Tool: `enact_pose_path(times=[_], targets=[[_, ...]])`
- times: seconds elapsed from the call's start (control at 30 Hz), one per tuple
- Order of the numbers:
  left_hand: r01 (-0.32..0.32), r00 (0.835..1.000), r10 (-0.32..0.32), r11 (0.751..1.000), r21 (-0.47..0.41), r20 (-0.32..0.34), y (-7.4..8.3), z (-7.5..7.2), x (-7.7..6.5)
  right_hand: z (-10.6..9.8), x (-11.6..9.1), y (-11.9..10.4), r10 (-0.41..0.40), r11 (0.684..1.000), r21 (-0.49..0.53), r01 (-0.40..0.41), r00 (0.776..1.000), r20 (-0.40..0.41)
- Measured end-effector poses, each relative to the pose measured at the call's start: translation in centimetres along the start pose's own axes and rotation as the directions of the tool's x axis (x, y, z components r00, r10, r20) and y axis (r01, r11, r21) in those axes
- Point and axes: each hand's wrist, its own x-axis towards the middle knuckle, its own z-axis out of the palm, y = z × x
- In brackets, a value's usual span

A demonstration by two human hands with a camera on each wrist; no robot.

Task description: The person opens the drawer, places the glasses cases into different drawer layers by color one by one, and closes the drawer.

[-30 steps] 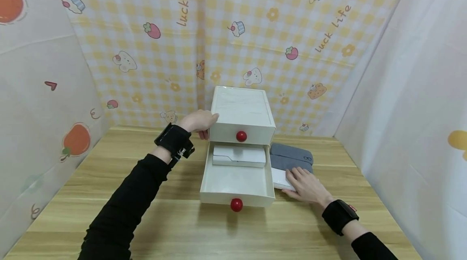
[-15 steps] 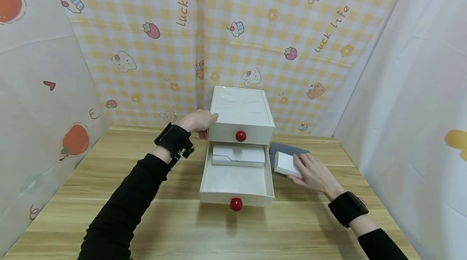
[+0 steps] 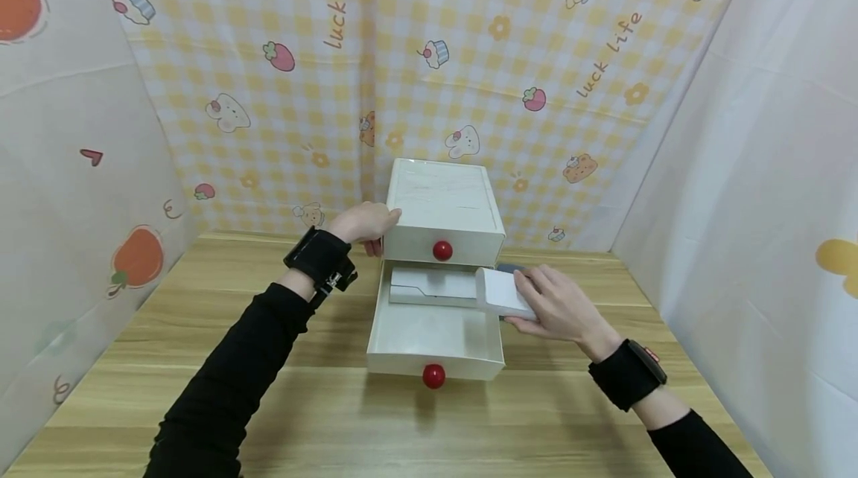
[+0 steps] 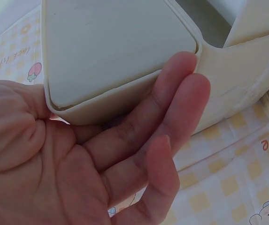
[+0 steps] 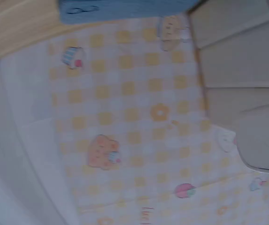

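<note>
A white two-tier drawer unit (image 3: 445, 195) stands on the table, its lower drawer (image 3: 436, 336) pulled out. My left hand (image 3: 365, 223) holds the unit's upper left front edge; in the left wrist view its fingers (image 4: 186, 101) lie against the casing. My right hand (image 3: 559, 307) pinches a small white box (image 3: 503, 293) tilted over the drawer's right wall. Another white box (image 3: 429, 286) lies at the back inside that drawer. A grey-blue glasses case (image 5: 125, 9) is beside the unit, mostly hidden behind my right hand in the head view.
Red round knobs stick out from the upper drawer front (image 3: 442, 250) and the lower one. Behind the wooden table (image 3: 281, 403) hangs a yellow checked cloth (image 3: 281, 106). White cloth walls (image 3: 751, 165) flank both sides.
My right hand has picked the small white box up from the table beside the glasses case and carried it up and left to the open drawer. The left hand has stayed put.
</note>
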Motion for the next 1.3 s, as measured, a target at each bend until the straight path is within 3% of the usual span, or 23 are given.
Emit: enact_pose_path(times=[0.23, 0.47, 0.93, 1.3], targets=[[0.009, 1.0, -0.009, 1.0, -0.014, -0.002, 0.1, 0.1, 0.0, 0.1, 3.8, -2.1, -0.022, 0.999, 0.041, 0.02, 0.999, 0.042], [-0.009, 1.0, 0.009, 1.0, 0.01, -0.001, 0.0, 0.1, 0.2, 0.7, 6.4, -4.8, 0.011, 0.996, 0.08, -0.026, 0.982, 0.187], [-0.026, 1.0, 0.027, 0.999, 0.02, -0.003, -0.2, -0.1, 0.1, 2.1, 8.7, -7.5, -0.077, 0.995, -0.038, 0.096, 0.934, 0.349], [-0.02, 1.0, 0.02, 1.0, 0.004, -0.002, -0.1, 0.0, 0.0, 3.7, 8.9, -8.9, -0.11, 0.986, -0.077, 0.146, 0.928, 0.357]])
